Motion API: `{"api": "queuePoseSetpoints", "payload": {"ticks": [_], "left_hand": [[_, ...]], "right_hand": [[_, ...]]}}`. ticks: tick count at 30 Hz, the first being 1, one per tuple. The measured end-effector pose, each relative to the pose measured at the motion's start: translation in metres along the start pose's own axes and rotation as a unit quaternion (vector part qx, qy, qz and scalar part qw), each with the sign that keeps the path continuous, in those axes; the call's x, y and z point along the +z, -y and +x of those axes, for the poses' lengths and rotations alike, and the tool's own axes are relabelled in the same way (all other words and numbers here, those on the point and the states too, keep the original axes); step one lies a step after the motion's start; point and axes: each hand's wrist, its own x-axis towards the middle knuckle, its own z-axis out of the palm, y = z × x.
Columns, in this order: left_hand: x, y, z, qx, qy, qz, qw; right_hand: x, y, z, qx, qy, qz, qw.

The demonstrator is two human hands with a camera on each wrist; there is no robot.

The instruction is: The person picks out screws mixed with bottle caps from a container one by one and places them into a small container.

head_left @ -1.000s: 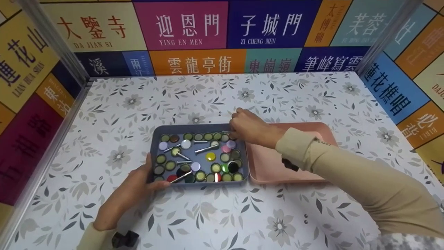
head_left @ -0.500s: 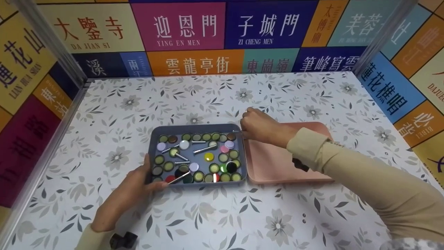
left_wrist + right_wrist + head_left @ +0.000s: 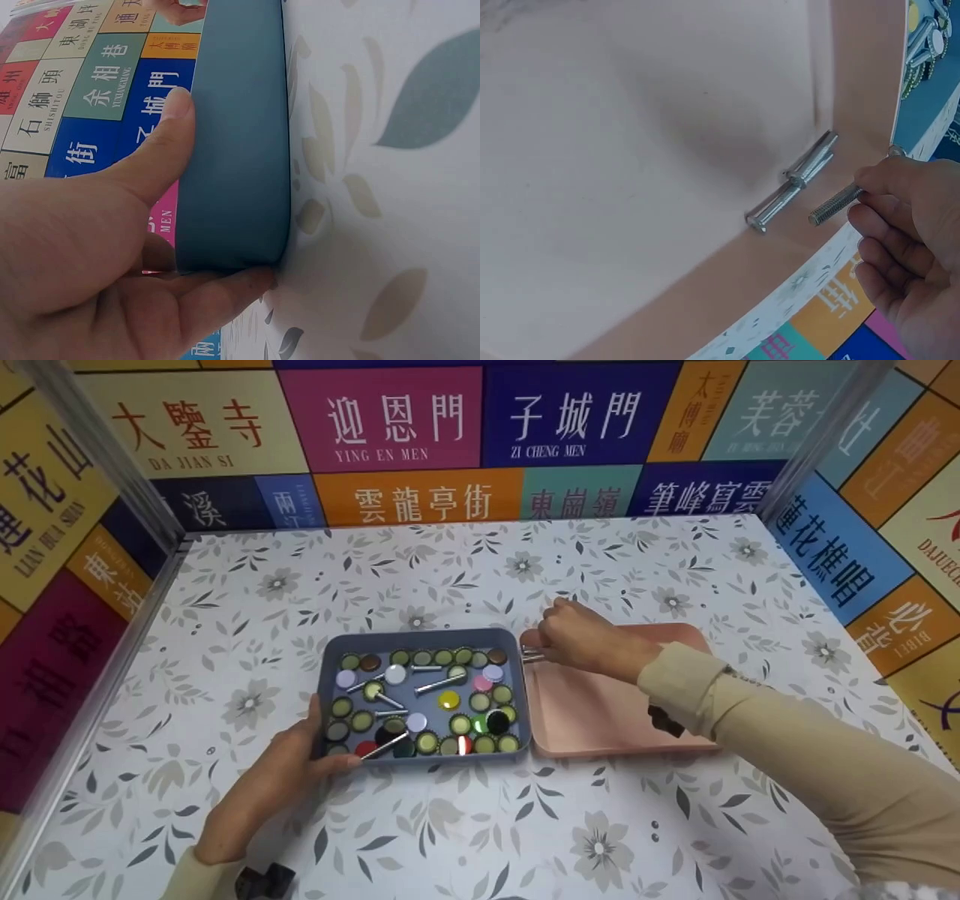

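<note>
My left hand (image 3: 277, 772) holds the near left corner of a blue-grey tray (image 3: 427, 639). In the left wrist view the thumb lies by the rim and the fingers press the end wall. Mixed bottle caps and several silver bolts (image 3: 441, 684) lie in that tray; one cap is yellow (image 3: 448, 700). My right hand (image 3: 592, 637) is over the far left corner of a pink tray (image 3: 600, 712). Between thumb and index finger it pinches a bolt (image 3: 836, 204), threaded end pointing into the tray. Below it, other bolts (image 3: 795, 180) lie in the pink tray's corner.
The two trays stand side by side, their ends close together, on a table (image 3: 420, 585) with a white floral cover. Panels with printed characters (image 3: 405, 420) wall in the back and sides. A small black device (image 3: 264, 880) sits at the left wrist.
My right hand has moved right, from the far right corner of the blue-grey tray to over the pink tray, carrying the bolt. The left hand keeps its hold on the tray.
</note>
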Motion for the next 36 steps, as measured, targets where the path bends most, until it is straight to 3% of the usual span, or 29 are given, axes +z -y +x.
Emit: {"api": "queuePoseSetpoints", "payload": {"ticks": [9,17,21,36], "left_hand": [[0.0,0.002,-0.002,0.012,-0.004,-0.005,0.9999],[0.001,0.001,-0.002,0.006,-0.005,0.002,1.0],[0.001,0.001,-0.002,0.014,-0.008,0.011,0.9998],[-0.001,0.0,-0.001,0.008,-0.006,0.008,0.9999]], "right_hand": [[0.01,-0.005,-0.005,-0.002,0.002,-0.021,1.0],[0.019,-0.001,-0.007,0.032,0.052,0.005,0.998],[0.022,-0.001,-0.009,0.034,0.058,0.004,0.998],[0.026,-0.003,-0.007,-0.01,0.022,0.018,1.0]]}}
